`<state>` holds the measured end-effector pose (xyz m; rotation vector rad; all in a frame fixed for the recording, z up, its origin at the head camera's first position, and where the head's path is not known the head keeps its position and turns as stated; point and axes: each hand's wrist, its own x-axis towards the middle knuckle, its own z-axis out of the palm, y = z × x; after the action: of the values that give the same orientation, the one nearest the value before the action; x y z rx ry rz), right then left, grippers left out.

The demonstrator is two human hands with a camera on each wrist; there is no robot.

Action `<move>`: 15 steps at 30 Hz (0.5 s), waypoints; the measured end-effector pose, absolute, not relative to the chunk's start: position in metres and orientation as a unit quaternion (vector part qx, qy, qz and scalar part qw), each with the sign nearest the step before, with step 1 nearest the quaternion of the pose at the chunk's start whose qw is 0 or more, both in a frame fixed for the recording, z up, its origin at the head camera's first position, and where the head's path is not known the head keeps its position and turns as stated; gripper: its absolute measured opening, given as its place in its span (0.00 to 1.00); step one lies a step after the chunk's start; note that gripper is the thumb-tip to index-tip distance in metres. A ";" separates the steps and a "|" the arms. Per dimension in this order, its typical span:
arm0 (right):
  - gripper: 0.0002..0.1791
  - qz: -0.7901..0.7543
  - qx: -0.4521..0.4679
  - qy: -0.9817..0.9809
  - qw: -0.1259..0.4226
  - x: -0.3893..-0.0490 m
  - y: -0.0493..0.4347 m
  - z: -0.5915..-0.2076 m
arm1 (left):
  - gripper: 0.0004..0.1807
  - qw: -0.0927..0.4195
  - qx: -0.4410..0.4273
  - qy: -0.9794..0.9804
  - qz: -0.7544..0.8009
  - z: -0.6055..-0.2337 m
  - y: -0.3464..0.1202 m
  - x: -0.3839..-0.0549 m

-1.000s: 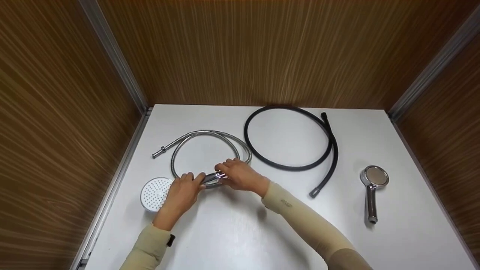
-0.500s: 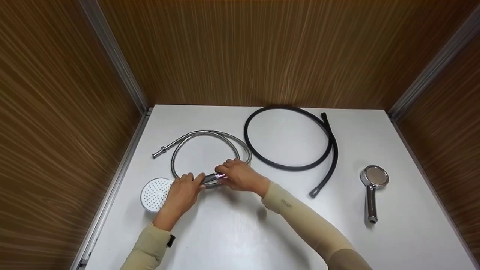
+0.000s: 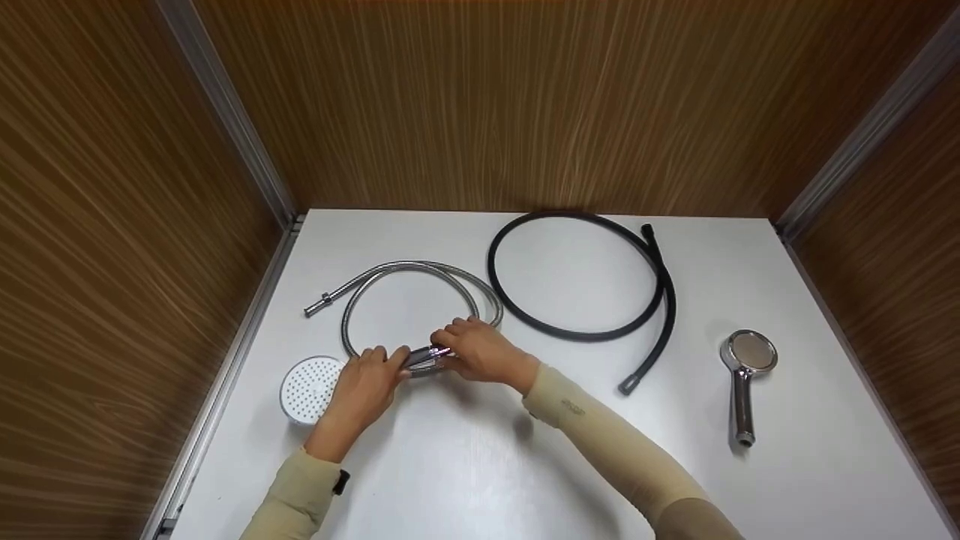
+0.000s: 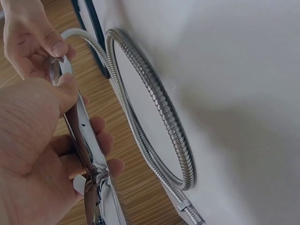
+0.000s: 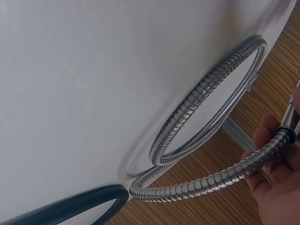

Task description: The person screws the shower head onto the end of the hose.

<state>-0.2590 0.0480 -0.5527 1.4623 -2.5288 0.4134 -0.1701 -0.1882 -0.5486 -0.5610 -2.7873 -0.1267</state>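
In the head view my left hand (image 3: 366, 386) grips the chrome handle (image 3: 420, 356) of a shower head whose round white spray face (image 3: 309, 390) points up at the left. The left wrist view shows fingers and thumb round that shiny handle (image 4: 84, 133). At the handle's other end my right hand (image 3: 484, 351) pinches the end fitting of a silver metal shower hose (image 3: 409, 265). In the right wrist view the ribbed hose (image 5: 211, 185) runs into the fingers, with a dark ring by the fitting. Fingers hide the joint, so I cannot tell how far it is joined.
The hose's free end (image 3: 319, 304) lies at the left of the white table (image 3: 480, 465). A looped black hose (image 3: 585, 336) lies at the back right. Further right rests a second chrome shower head (image 3: 742, 397). Wood-grain panels (image 3: 480, 105) enclose the back and sides.
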 end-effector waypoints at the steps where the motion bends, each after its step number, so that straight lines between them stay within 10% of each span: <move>1: 0.17 0.141 0.492 -0.854 0.094 -0.259 0.048 -0.553 | 0.18 0.147 -0.194 -0.969 -0.045 -0.549 -0.188 -0.170; 15: 0.16 0.144 0.494 -0.852 0.095 -0.259 0.048 -0.552 | 0.18 0.151 -0.201 -0.967 -0.039 -0.548 -0.188 -0.170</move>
<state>-0.2585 0.0483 -0.5521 1.4660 -2.5262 0.4261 -0.1699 -0.1883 -0.5482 -0.5764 -2.7778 -0.1107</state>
